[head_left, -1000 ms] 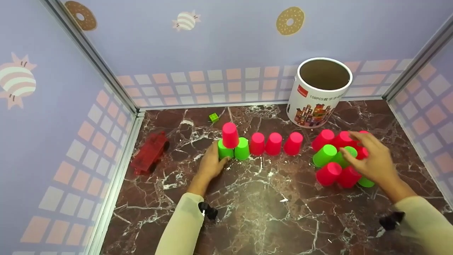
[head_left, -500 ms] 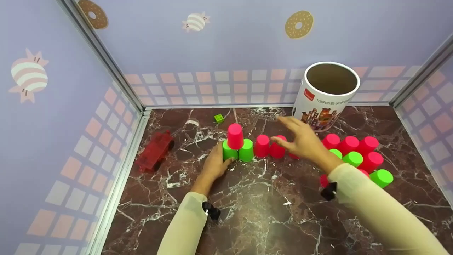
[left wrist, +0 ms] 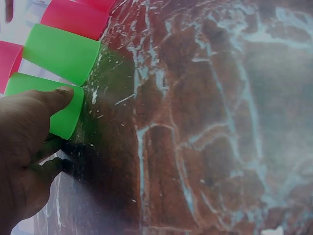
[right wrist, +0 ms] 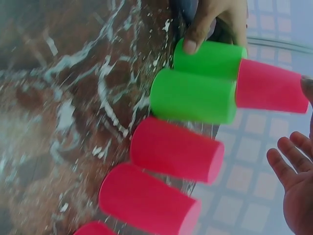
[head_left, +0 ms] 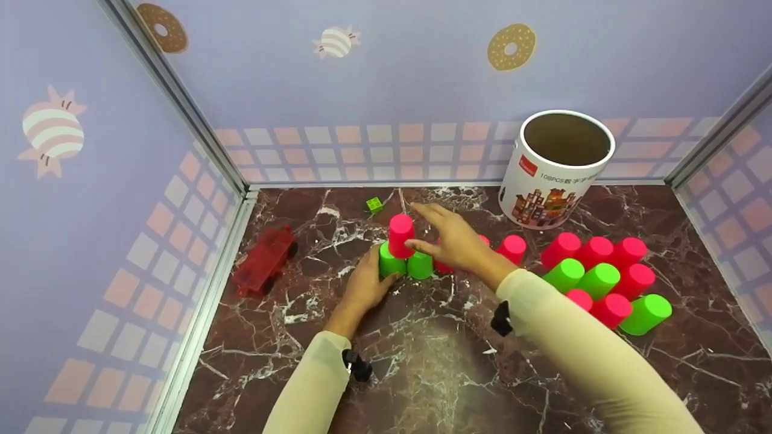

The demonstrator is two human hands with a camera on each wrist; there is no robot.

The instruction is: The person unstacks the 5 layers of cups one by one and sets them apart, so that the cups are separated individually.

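Note:
Two upside-down green cups stand side by side, a left one (head_left: 391, 263) and a right one (head_left: 421, 267). An upside-down pink cup (head_left: 400, 236) sits on top of them, over where they meet. My left hand (head_left: 364, 284) holds the left green cup, thumb in front and fingers around the far side, as the left wrist view also shows. Beside the upper pink cup is my right hand (head_left: 456, 242), fingers spread; in the right wrist view the thumb (right wrist: 308, 87) is right at that cup's narrow end. More pink cups (right wrist: 176, 149) continue the row, partly hidden behind this hand.
Several pink and green cups (head_left: 643, 313) stand grouped upside down on the right. Behind them is a large white tub (head_left: 540, 187). A red toy vehicle (head_left: 263, 262) lies at left, and a small green block (head_left: 374, 205) near the back wall.
My right hand has moved left from the cup group, across the row, to the upper pink cup, carrying nothing. The left hand stays on its green cup.

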